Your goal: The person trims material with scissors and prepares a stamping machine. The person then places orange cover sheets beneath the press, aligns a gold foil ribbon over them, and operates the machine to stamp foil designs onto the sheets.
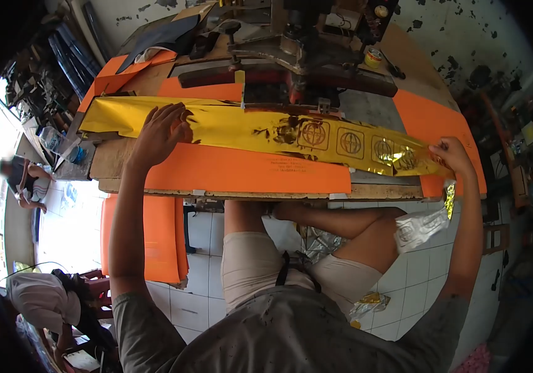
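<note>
A long strip of gold foil [229,127] stretches across the bench under the press head, with several emblem-shaped imprints and dark used patches on its right half. My left hand [162,133] rests on the foil's left part, fingers stretched out and lying over it. At the right end, my right hand [453,155] pinches the foil between thumb and fingers. A crumpled silvery tail of used foil [422,230] hangs below that hand. Beneath the strip lies an orange sheet [248,171] with small printed text, partly covered by the foil.
A heavy stamping press [297,56] stands at the bench's middle. More orange sheets [431,124] lie on the right, and an orange stack [142,239] sits below the bench's left edge. A small tin [373,58] stands at the back. Two other people are at the left.
</note>
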A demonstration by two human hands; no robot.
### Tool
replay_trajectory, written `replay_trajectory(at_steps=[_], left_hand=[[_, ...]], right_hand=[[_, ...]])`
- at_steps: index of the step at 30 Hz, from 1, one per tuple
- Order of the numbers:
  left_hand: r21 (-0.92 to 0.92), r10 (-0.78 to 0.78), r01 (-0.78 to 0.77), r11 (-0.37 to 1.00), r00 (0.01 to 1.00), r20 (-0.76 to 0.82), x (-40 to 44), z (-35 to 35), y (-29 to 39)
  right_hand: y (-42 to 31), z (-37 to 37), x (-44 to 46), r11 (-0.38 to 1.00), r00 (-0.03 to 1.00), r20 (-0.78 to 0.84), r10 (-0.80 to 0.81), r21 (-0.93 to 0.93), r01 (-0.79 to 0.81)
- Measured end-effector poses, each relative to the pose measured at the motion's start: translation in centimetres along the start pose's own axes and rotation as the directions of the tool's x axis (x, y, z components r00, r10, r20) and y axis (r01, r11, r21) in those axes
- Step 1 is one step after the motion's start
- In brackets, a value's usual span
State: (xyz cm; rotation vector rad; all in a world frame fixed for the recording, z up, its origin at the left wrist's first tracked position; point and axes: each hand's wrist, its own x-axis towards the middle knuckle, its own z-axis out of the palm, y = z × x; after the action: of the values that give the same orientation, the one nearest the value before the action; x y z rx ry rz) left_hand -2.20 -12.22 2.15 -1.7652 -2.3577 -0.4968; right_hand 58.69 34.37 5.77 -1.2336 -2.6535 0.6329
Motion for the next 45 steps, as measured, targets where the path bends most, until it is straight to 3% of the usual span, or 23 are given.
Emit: replay_trajectory(at_steps=[2, 5, 8, 11, 14, 20, 26, 38, 45], left_hand=[[-0.004, 0.004, -0.004, 1.0, 1.0, 0.02, 0.9, 0.3, -0.3], [0.014, -0.02, 0.019, 1.0, 0.997, 0.068, 2.2, 0.5, -0.7], [0.001, -0.049, 0.049, 0.999, 0.994, 0.102, 3.1, 0.6, -0.8], [-0.031, -0.043, 0.048, 0.998, 0.99, 0.135, 3.8, 0.1, 0.0], [-0.035, -0.049, 0.055, 0.998, 0.988, 0.147, 4.2, 0.5, 0.0], [-0.06, -0.062, 0.071, 0.996, 0.988, 0.141, 4.6, 0.7, 0.6], [-0.101, -0.059, 0.073, 0.992, 0.989, 0.133, 4.7, 1.1, 0.6], [-0.139, -0.034, 0.05, 0.989, 0.993, 0.115, 4.6, 1.9, -0.7], [-0.116, -0.041, 0.059, 0.991, 0.987, 0.153, 4.9, 2.8, -2.0]], right_hand=[[2.1, 0.0, 3.6, 0.985, 0.992, -0.03, -0.122, -0.123, 0.118], [2.0, -0.1, 7.5, 0.996, 0.999, -0.036, 0.029, -0.078, -0.032], [2.2, -0.2, 10.3, 0.993, 0.998, -0.035, 0.054, -0.1, -0.057], [2.1, -0.4, 12.0, 0.986, 0.986, 0.003, 0.167, -0.003, -0.167], [4.0, -0.1, 13.4, 0.996, 0.996, -0.011, 0.09, -0.012, -0.091], [2.7, -0.4, 13.1, 0.982, 0.984, 0.059, 0.17, 0.078, -0.174], [5.4, 0.3, 14.2, 0.968, 0.995, 0.071, 0.066, 0.239, -0.081], [5.1, 0.2, 14.1, 0.986, 0.989, 0.035, 0.146, 0.073, -0.148], [5.5, 0.3, 14.5, 0.972, 0.982, 0.061, 0.18, 0.144, -0.187]])
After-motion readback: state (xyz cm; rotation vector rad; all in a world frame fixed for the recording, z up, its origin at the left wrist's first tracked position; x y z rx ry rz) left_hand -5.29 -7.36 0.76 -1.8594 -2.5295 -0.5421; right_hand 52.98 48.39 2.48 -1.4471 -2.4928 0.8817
